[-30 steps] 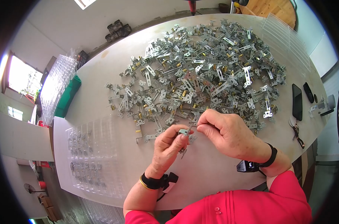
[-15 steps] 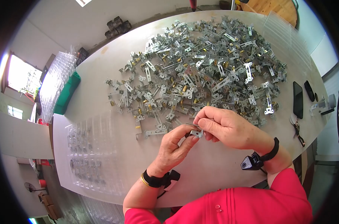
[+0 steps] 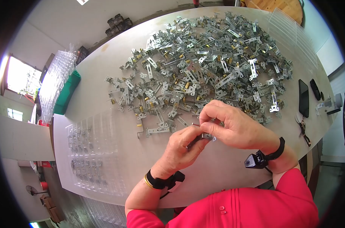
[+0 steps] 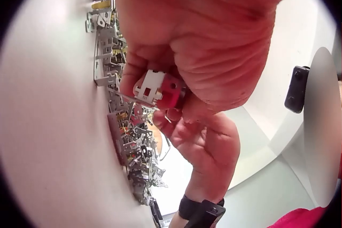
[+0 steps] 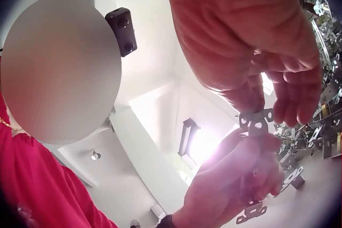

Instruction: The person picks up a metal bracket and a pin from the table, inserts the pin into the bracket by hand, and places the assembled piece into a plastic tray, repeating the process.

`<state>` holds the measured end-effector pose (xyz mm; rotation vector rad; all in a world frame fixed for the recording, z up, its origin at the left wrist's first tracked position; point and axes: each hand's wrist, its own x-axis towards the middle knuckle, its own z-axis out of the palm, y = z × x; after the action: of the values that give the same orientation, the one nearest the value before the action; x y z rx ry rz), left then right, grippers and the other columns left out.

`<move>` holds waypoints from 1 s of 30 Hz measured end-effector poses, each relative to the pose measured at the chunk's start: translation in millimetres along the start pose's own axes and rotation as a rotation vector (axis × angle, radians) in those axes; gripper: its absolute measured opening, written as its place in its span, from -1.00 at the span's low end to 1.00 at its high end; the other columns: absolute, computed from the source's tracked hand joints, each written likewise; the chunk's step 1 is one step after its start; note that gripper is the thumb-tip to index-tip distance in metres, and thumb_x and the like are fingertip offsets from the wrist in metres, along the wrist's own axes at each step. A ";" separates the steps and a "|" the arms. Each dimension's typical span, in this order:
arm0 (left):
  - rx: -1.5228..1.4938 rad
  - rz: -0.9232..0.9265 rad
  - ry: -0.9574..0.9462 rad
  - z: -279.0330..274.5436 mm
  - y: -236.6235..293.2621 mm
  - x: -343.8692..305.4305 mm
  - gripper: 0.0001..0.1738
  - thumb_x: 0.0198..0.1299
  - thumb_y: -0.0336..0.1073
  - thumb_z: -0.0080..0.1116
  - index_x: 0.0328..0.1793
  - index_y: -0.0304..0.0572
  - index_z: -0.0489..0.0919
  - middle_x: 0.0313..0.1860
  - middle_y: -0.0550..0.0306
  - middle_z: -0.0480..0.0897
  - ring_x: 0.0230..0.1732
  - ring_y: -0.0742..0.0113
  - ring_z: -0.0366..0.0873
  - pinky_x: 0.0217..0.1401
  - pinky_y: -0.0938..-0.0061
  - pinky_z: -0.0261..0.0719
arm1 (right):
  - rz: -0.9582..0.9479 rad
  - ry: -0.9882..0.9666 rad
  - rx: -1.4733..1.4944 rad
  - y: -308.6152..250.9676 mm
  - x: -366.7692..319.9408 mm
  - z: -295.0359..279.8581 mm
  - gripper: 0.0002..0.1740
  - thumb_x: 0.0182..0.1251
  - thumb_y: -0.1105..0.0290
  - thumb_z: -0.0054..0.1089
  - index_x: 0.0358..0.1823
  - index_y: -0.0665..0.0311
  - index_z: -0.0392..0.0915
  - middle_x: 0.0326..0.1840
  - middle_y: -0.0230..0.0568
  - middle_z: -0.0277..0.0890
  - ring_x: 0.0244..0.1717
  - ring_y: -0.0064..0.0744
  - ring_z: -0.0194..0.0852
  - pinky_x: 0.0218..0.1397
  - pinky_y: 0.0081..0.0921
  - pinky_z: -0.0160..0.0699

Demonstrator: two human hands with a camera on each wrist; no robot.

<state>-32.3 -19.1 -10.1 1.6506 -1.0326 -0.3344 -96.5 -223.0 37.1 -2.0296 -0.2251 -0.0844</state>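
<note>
My left hand point(image 3: 182, 148) grips a small metal bracket point(image 3: 207, 136) between thumb and fingers. The left wrist view shows a whitish face of the bracket point(image 4: 151, 87) with a small slot, beside the curled fingers. At its upper end, my right hand point(image 3: 233, 127) pinches it with thumb and forefinger. Two-holed ears on the bracket point(image 5: 256, 121) show below the right fingertips in the right wrist view. A thin reddish strip point(image 3: 195, 124) sticks out by the left forefinger. Just beyond both hands spreads a big pile of similar metal brackets point(image 3: 203, 72).
On the left lies a clear plastic tray point(image 3: 111, 152) with rows of brackets. Behind it, stacked clear trays point(image 3: 58, 83) lean over a green bin point(image 3: 68, 93). A phone point(image 3: 303, 98) and cutters with dark handles point(image 3: 302, 131) lie at right, below another clear tray point(image 3: 292, 41).
The left hand has shifted right and slightly up with the bracket, turning it. The right fingers have closed in from a thin end to the bracket's body, and the hands now meet.
</note>
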 end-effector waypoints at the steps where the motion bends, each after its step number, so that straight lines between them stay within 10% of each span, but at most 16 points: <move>1: 0.018 0.089 -0.001 3.9 -1.5 1.4 -0.69 0.22 -0.51 0.38 0.09 -0.29 0.64 -0.29 0.05 0.66 -0.34 0.21 0.62 -0.25 0.37 0.56 | 0.001 0.001 0.000 -0.3 -0.8 1.7 -0.85 0.55 0.35 0.19 -0.11 0.29 0.51 -0.28 -0.22 0.49 -0.26 -0.42 0.48 -0.16 -0.41 0.48; 19: 0.062 -0.051 0.281 5.1 1.0 -4.8 -0.85 0.39 -0.49 0.31 0.03 -0.31 0.64 -0.36 0.20 0.63 -0.42 0.49 0.50 -0.35 0.55 0.48 | 0.122 0.171 0.093 -8.0 2.8 -0.9 -0.90 0.53 0.44 0.19 -0.13 0.31 0.48 -0.30 -0.10 0.47 -0.35 -0.32 0.50 -0.25 -0.35 0.48; 21: -0.446 -0.354 0.236 2.8 5.2 -7.4 -0.83 0.49 -0.38 0.26 0.09 -0.31 0.64 -0.35 0.25 0.63 -0.39 0.51 0.51 -0.32 0.59 0.47 | 0.081 0.191 0.111 -7.1 2.5 0.7 -0.89 0.52 0.44 0.20 -0.12 0.31 0.48 -0.35 -0.11 0.49 -0.39 -0.36 0.50 -0.28 -0.38 0.48; 30: -0.909 -0.367 0.153 -6.7 -4.3 -3.5 -0.68 0.58 -0.18 0.13 0.14 -0.35 0.61 -0.40 0.22 0.56 -0.38 0.40 0.52 -0.16 0.41 0.57 | 0.158 0.123 0.099 -20.1 0.2 -3.5 -0.89 0.51 0.42 0.20 -0.10 0.31 0.52 -0.55 -0.20 0.51 -0.55 -0.44 0.46 -0.40 -0.39 0.45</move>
<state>-27.8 -12.0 -12.6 0.9895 -0.3416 -0.7743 -100.1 -217.4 56.3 -1.9285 0.0086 -0.0965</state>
